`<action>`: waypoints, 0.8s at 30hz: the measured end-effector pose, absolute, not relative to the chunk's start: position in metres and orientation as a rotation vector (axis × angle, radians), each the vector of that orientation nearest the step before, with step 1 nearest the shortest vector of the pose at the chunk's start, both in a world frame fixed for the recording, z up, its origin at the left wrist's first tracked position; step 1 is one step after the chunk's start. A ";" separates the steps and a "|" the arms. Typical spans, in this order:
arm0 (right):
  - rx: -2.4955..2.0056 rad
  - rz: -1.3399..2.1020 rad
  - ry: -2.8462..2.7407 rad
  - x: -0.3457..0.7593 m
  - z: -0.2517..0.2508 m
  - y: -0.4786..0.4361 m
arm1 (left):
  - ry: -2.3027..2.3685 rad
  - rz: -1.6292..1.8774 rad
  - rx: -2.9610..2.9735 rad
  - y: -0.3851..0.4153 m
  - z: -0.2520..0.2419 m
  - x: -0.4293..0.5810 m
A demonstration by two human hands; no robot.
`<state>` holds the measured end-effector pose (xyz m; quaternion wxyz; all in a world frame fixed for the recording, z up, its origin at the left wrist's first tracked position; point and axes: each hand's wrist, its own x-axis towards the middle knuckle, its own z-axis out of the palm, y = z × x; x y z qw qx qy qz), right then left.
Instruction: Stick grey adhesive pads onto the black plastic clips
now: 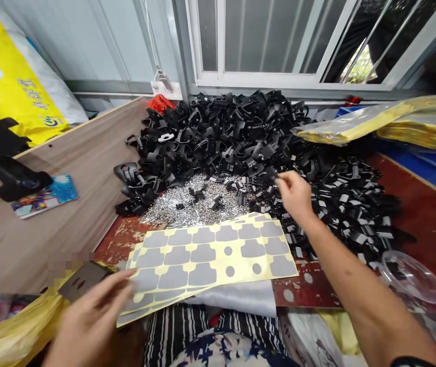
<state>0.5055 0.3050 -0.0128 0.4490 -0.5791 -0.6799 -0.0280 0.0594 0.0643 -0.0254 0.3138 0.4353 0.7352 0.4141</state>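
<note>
Fingers of the right hand (296, 196) are pinching a small black plastic part (270, 176) at one o'clock from flat yellow sheets of matte grey cut-outs (221, 260); at eight, the blurred left hand (97, 316) is stretching its fingers, grip impossible to tell.

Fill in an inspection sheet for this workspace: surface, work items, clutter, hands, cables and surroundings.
Surface: red tabletop, finish worn in patches.
Work items: gray sticker sheets in front; small metal pieces piled beyond; black plastic parts heaped behind and to the right.
Clutter: clear plastic container near the right front edge.
Hands: left hand blurred at the sheets' left edge, grip unclear; right hand pinching a black piece.
Cables: white cord hanging by the wall.
Surroundings: window behind; yellow sack at left.
</note>
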 end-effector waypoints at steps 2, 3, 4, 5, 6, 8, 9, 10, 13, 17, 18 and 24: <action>-1.255 -0.150 -1.903 0.466 -0.032 0.249 | 1.548 1.062 0.901 0.079 -0.031 0.116; -1.173 -0.173 -2.013 0.444 -0.042 0.221 | 1.350 1.105 0.783 0.087 -0.035 0.146; -1.089 -0.206 -2.103 0.423 -0.053 0.195 | 1.176 1.144 0.678 0.095 -0.040 0.174; -1.005 -0.220 -2.176 0.404 -0.063 0.173 | 1.043 1.146 0.585 0.103 -0.045 0.197; -0.944 -0.190 -2.221 0.389 -0.072 0.156 | 0.968 1.155 0.505 0.111 -0.050 0.213; -0.870 0.002 -2.221 0.373 -0.085 0.138 | 0.944 1.205 0.404 0.129 -0.057 0.226; -0.868 0.158 -2.174 0.373 -0.089 0.137 | 0.973 1.250 0.385 0.139 -0.059 0.225; -0.894 0.318 -2.091 0.377 -0.092 0.141 | 1.007 1.305 0.384 0.148 -0.059 0.219; -1.102 0.595 -1.789 0.398 -0.101 0.167 | 1.042 1.343 0.443 0.173 -0.057 0.195; -1.311 0.470 -1.814 0.406 -0.116 0.190 | 0.978 1.203 0.436 0.189 -0.058 0.178; -1.330 0.427 -1.859 0.404 -0.119 0.191 | 0.952 1.192 0.421 0.191 -0.061 0.177; -1.362 0.526 -1.880 0.397 -0.123 0.186 | 0.852 1.183 0.403 0.198 -0.088 0.180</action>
